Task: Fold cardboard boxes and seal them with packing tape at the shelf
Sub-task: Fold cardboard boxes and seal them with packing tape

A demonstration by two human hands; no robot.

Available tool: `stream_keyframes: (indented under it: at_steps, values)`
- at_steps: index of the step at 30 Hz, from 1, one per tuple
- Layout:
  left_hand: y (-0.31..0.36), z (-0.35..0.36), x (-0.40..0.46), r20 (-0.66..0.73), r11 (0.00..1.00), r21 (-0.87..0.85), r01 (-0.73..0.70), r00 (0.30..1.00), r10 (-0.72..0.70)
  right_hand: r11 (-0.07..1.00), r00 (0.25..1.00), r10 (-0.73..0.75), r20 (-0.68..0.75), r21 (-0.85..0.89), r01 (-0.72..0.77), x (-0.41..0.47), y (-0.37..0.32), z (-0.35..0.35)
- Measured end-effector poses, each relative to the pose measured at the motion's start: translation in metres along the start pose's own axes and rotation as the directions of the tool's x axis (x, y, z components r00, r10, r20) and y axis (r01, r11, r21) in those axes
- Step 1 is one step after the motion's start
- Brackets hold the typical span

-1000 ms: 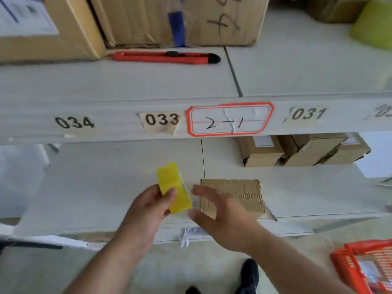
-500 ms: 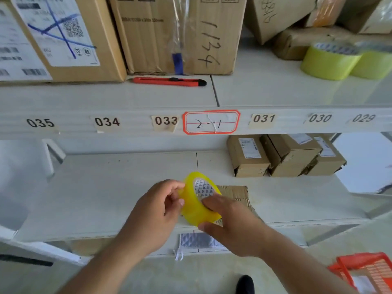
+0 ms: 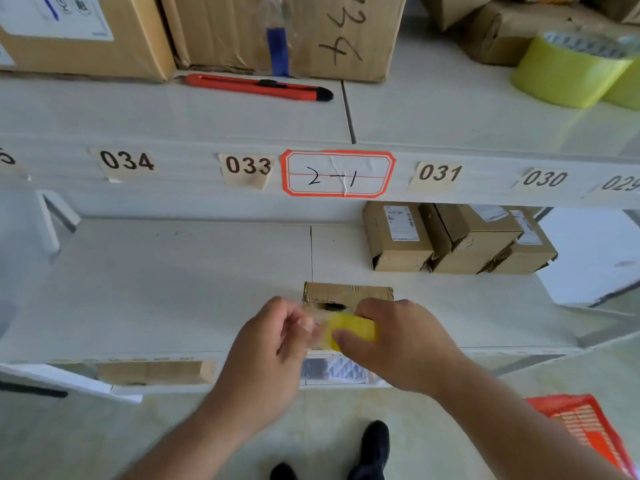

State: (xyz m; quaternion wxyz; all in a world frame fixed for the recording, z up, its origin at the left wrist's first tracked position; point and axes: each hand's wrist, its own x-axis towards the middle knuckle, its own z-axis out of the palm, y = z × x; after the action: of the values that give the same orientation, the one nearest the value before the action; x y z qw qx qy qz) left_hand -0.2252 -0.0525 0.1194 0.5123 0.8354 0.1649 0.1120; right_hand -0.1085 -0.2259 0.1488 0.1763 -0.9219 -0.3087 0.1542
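Note:
A small brown cardboard box stands on the lower white shelf near its front edge, with a dark gap in its near face. Just in front of it my right hand grips a yellow roll of packing tape. My left hand pinches the clear tape end pulled off the roll to the left. The strip between the hands is blurred. Both hands hide the box's lower front.
A red utility knife lies on the upper shelf in front of large cartons. Spare yellow-green tape rolls sit at upper right. Three small boxes stand at the lower shelf's back. An orange basket is on the floor, right.
The roll has passed from my left hand to my right hand. My left hand now pulls the tape end off to the left. Both hands have moved closer to the small box.

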Motion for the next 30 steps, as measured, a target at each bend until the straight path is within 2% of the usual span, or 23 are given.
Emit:
stream_keyframes:
  at_steps: [2, 4, 7, 10, 15, 18, 22, 26, 30]
  values:
    - [0.004, -0.001, -0.002, -0.033, 1.0, -0.03, 0.002, 0.999, -0.003, 0.984, 0.998, 0.04, 0.045, -0.174, -0.031, 0.009, 0.007, -0.02]
    - [0.002, 0.005, 0.0, -0.062, 0.966, -0.205, 0.155, 0.983, -0.171, 0.978, 0.994, 0.053, 0.101, -0.207, -0.031, 0.02, 0.019, -0.035]
    - [-0.006, 0.019, 0.006, 0.033, 0.8, -0.465, 0.379, 0.911, -0.412, 0.983, 0.985, 0.029, 0.171, -0.186, 0.003, 0.032, 0.033, -0.041]
    - [-0.011, 0.03, 0.01, 0.086, 0.672, -0.598, 0.437, 0.868, -0.489, 0.959, 0.98, -0.032, 0.198, -0.27, 0.086, 0.043, 0.038, -0.045]
    - [-0.013, 0.048, 0.021, 0.054, 0.667, -0.556, 0.496, 0.822, -0.567, 0.894, 0.947, -0.153, 0.282, -0.368, 0.254, 0.063, 0.046, -0.049]
    - [-0.014, 0.059, 0.03, -0.04, 0.73, -0.469, 0.496, 0.814, -0.579, 0.873, 0.933, -0.193, 0.305, -0.381, 0.305, 0.071, 0.05, -0.047]
    - [-0.024, 0.058, 0.04, -0.115, 0.769, -0.39, 0.506, 0.802, -0.586, 0.965, 0.932, -0.074, 0.354, -0.21, 0.157, 0.08, 0.071, -0.059]
    - [-0.038, 0.049, 0.055, -0.125, 0.783, -0.337, 0.523, 0.799, -0.588, 0.941, 0.942, 0.009, 0.337, -0.322, 0.106, 0.089, 0.104, -0.07]
    - [-0.061, 0.047, 0.088, -0.071, 0.806, -0.28, 0.522, 0.825, -0.56, 0.93, 0.947, 0.112, 0.301, -0.367, 0.006, 0.097, 0.124, -0.068]
